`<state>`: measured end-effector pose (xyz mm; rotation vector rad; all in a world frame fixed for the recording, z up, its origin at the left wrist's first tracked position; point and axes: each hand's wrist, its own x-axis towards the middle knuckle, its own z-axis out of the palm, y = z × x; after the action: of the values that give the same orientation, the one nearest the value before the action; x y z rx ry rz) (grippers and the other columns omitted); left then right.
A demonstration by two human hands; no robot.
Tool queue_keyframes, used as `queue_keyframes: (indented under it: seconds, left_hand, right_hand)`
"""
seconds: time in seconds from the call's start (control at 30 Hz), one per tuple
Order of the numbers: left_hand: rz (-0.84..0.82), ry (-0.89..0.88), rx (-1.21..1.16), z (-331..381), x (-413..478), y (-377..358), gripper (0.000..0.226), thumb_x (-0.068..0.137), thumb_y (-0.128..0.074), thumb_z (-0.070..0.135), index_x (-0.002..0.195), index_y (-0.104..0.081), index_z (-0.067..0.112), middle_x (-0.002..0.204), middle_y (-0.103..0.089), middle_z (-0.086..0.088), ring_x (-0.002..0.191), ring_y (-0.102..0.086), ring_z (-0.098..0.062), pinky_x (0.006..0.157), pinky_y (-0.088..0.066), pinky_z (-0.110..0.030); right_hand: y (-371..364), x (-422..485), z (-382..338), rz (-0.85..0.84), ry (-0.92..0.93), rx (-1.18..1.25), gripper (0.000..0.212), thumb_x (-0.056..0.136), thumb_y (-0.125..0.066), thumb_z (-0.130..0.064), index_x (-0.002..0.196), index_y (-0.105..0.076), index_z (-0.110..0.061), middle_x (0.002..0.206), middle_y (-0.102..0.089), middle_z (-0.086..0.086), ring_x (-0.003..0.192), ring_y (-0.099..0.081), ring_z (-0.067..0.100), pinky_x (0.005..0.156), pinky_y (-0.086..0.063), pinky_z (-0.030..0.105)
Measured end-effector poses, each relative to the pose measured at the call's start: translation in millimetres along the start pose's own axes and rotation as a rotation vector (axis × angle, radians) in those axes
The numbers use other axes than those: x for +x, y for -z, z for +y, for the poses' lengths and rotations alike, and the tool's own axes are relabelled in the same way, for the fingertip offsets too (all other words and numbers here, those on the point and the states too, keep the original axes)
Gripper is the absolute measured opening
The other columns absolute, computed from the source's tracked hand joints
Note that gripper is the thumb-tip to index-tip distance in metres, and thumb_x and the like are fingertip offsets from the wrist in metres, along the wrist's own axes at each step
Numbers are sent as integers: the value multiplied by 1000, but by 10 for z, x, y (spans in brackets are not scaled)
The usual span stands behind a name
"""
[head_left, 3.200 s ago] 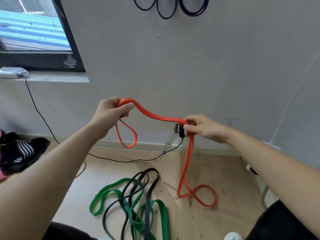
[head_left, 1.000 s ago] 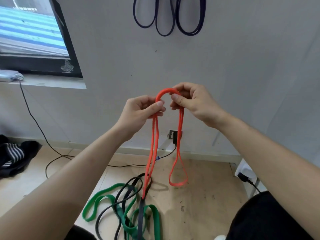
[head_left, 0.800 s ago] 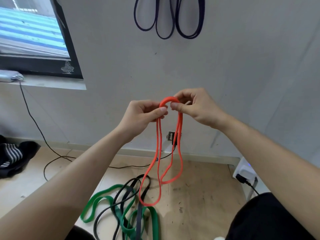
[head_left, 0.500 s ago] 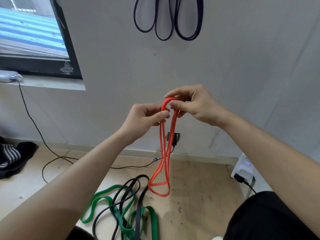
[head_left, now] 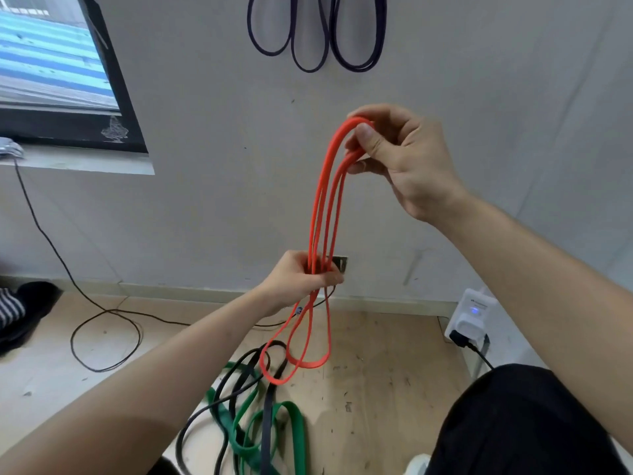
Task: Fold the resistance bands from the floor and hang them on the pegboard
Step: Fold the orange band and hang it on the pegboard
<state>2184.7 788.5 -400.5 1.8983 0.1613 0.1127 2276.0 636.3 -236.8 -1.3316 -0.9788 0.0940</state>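
Seeing a plain grey wall (head_left: pixel 479 97) dead ahead, with dark purple bands (head_left: pixel 317 32) already hanging near the top edge; their hanger is cut off by the frame. Window (head_left: pixel 51 70) upper left, thin black cable (head_left: pixel 44 231) dropping from its sill and looping on the floor (head_left: pixel 376 365). Wall socket (head_left: pixel 339 264) sits right behind the left hand. White plug-in adapter (head_left: pixel 471 317) at the right, low on the wall. Dark clothing (head_left: pixel 20 313) at the left edge.

Orange band (head_left: pixel 322 214) is off the floor, folded into several strands, long axis near vertical, leaning slightly right at the top. Right hand (head_left: pixel 400 159) pinches the top bend between thumb and fingers, high up in front of the wall. Left hand (head_left: pixel 301 279) is closed around the bundled strands lower down. Below it the loops hang free, bottom ends over the pile but I can't tell if they touch it.

Green band (head_left: pixel 284 430) and black band (head_left: pixel 239 375) lie tangled on the floor directly under the orange one. My dark trouser leg (head_left: pixel 531 426) blocks the lower right.
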Motion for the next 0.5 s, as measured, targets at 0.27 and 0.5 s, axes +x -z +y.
queue_keyframes:
  seconds: [0.27,0.5]
  left_hand:
    - [-5,51,-13,-170,-31,132,16,84,-82,20,96,-78,10,93,-78,-14,87,-76,-27,83,-61,-35]
    - [127,15,-151,-90,-21,381,18,86,-79,14,98,-73,2,85,-79,-12,83,-76,-23,78,-60,-27]
  right_hand:
    - [590,79,144,267,-56,72,11,100,-51,-2,108,-59,-4,88,-66,11,81,-69,22,72,-58,34]
    - [1256,-302,999,451,-403,91,19,102,-41,3,95,-54,-8,88,-61,11,73,-66,19,66,-61,28]
